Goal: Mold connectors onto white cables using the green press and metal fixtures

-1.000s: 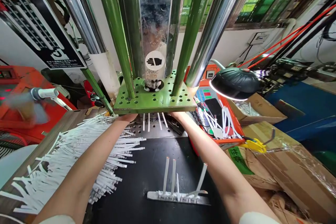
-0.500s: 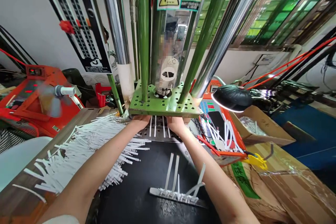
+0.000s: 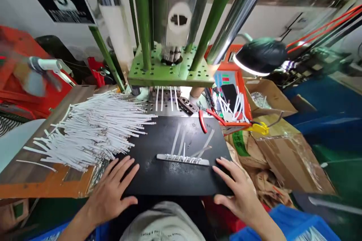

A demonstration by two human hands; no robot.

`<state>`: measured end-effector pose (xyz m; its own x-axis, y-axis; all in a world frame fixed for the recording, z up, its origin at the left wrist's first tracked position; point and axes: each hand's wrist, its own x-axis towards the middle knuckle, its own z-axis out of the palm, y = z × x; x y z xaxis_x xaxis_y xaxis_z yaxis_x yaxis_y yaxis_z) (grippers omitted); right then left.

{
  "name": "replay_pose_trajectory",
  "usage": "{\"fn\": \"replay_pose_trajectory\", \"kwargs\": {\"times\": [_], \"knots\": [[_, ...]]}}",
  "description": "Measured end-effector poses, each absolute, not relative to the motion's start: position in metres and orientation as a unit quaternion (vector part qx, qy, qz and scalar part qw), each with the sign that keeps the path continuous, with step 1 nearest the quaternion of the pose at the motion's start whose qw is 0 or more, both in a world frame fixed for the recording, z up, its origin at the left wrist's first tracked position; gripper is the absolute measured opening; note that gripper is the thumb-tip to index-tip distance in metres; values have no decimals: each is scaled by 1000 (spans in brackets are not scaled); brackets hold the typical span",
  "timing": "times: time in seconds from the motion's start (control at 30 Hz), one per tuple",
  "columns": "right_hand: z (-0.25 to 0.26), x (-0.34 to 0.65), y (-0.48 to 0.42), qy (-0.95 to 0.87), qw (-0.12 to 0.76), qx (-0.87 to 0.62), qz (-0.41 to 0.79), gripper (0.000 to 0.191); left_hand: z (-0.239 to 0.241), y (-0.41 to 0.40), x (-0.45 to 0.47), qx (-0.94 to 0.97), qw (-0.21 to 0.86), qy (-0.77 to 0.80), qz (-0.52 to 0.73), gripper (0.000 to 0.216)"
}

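Observation:
My left hand (image 3: 117, 184) rests at the near left edge of a black work board (image 3: 169, 180), its fingers spread and nothing in them. At the board's near right edge lies my right hand (image 3: 237, 186), also with fingers apart and holding nothing. Between the hands, on the board, sits a narrow strip (image 3: 182, 159) with several thin white pieces sticking out of it. Beyond the board, several white strips (image 3: 166, 99) stick out from under the green press plate (image 3: 171, 77). A large heap of white strips (image 3: 96, 124) lies left of the board, close to my left hand.
Red-handled pliers (image 3: 203, 121) lie at the board's far right, beside a dark metal block (image 3: 188, 105). An orange-red tray (image 3: 240, 123) holds more white strips. A black lamp (image 3: 258, 56) hangs above cardboard boxes (image 3: 294, 150). A blue crate (image 3: 299, 226) stands low at right.
Both hands have drawn back from under the green plate to the board's near edge, and have spread apart. The view has tilted downward. White strips remain under the plate.

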<state>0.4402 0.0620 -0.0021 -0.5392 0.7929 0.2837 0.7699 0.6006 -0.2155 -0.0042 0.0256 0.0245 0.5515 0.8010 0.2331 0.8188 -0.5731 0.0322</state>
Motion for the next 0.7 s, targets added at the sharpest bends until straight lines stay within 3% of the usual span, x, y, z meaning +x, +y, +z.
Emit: {"fn": "replay_pose_trajectory", "kwargs": {"times": [0.07, 0.17, 0.3, 0.47, 0.7], "knots": [[-5, 437, 43, -872, 155, -464, -9, 62, 18, 11, -5, -858, 45, -499, -111, 54], [-7, 427, 40, -857, 143, -494, -25, 80, 14, 11, 1, -847, 41, -519, -106, 62], [-7, 425, 45, -855, 143, -499, -12, 89, 15, 16, 1, -855, 70, -509, -77, 69], [-7, 427, 44, -848, 148, -509, -4, 87, 14, 15, -8, -872, 106, -476, -45, 72], [-9, 426, 43, -844, 139, -518, 12, 80, 7, 15, -10, -869, 74, -484, -65, 69]]}}
